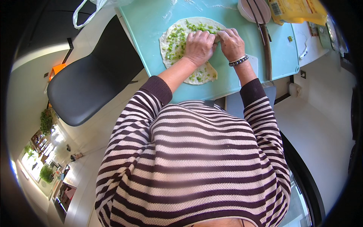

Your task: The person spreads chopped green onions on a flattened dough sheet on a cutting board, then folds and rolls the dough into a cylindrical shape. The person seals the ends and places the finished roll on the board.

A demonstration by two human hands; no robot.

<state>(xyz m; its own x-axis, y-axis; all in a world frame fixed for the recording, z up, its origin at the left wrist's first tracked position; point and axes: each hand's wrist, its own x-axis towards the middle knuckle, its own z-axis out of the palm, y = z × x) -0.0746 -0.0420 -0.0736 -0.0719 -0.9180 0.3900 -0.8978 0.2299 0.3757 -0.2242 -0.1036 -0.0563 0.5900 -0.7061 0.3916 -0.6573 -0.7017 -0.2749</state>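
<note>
A thin round sheet of dough (173, 35) strewn with chopped green onion lies on a pale turquoise board (150, 42). My left hand (200, 46) is over the middle of the sheet, its fingers curled on the dough's right-hand part. Close beside it, my right hand (232, 42), with a dark beaded bracelet (238, 60) at the wrist, pinches the dough's upper right edge. A flap of the dough spreads out below my left wrist. My fingertips and the part of the dough under them are mostly hidden.
Right of my hands, chopsticks (254, 15) and a wooden rolling pin (267, 56) lie near a pale bowl (244, 11). A yellow plastic bag (300, 11) stands at the back right. A white plastic bag (97, 8) hangs over the far left edge, above a black chair (90, 82).
</note>
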